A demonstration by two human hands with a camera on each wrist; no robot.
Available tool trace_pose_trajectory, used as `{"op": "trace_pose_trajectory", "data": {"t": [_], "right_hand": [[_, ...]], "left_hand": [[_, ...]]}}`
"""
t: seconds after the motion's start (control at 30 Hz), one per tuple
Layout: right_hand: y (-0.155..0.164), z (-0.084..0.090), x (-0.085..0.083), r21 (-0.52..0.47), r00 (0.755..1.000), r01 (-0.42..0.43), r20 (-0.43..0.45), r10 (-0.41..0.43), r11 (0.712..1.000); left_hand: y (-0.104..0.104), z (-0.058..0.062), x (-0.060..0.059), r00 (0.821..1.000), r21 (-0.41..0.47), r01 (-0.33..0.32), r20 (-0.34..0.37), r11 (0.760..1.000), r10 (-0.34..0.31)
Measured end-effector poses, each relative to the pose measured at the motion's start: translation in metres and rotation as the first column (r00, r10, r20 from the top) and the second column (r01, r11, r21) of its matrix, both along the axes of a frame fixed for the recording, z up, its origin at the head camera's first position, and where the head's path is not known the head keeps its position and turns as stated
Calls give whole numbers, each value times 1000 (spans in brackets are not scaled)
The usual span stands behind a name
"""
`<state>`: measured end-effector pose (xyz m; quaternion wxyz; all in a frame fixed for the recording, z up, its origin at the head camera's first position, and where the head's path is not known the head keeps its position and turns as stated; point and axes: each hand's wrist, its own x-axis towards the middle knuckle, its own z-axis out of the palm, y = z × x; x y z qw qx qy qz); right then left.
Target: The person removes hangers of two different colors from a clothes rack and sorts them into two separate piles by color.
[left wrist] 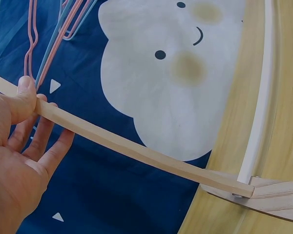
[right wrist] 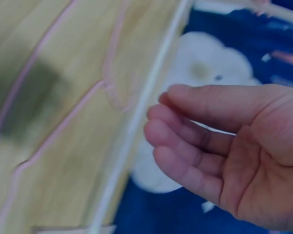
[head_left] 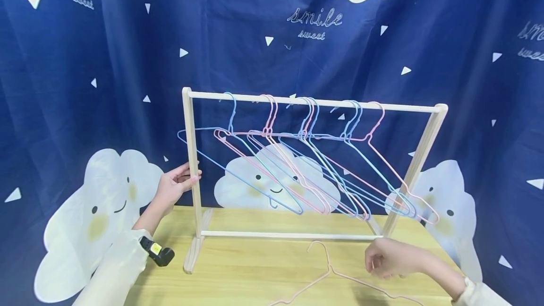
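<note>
Blue cloud-print curtain (head_left: pixel 63 84) behind a wooden counter (head_left: pixel 255 273). Left hand (head_left: pixel 172 185) grips the rack (head_left: pixel 314 103) by its upright left post. Pink hanger (head_left: pixel 335 275) lies flat, hook pointing away, long axis left-right. Right hand (head_left: pixel 393 258), loosely curled and holding nothing, hovers just beside it.

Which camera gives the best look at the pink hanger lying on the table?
The head view: the pink hanger lies flat, hook and shoulders visible. The right wrist view shows blurred pink wire beside the right hand. The left wrist view misses it.

"smile sweet" (white script) on curtain (head_left: pixel 272 37)
</note>
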<state>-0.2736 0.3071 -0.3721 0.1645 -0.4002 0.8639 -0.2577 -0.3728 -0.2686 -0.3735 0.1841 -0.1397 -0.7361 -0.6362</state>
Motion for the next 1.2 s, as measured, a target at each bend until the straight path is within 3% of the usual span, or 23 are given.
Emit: {"op": "trace_pose_trajectory", "data": {"t": [0.17,0.27,0.33,0.53,0.67,0.9,1.2], "right_hand": [[-23,39,16,25,990,-134,-39,135,991],[-40,61,20,15,971,-201,-129,201,979],[-52,76,20,10,959,-206,-195,204,979],[-88,117,16,-15,949,-110,-298,100,994],[-110,130,6,-61,940,-22,-341,0,998],[-138,137,-9,-207,921,141,-331,-205,968],[-150,132,-20,-272,889,203,-351,-293,941]], "left_hand": [[-1,0,1,1000,-8,3,4,1000,-3],[-1,0,1,1000,-6,4,0,1000,-4],[-1,1,1,1000,-4,3,-1,1000,-3],[-1,3,1,1000,-6,-6,-4,1000,6],[-1,2,1,1000,-3,-4,-2,1000,4],[0,-1,2,1000,9,6,-3,1000,-6],[2,-1,2,1000,11,7,-14,1000,-7]]}}
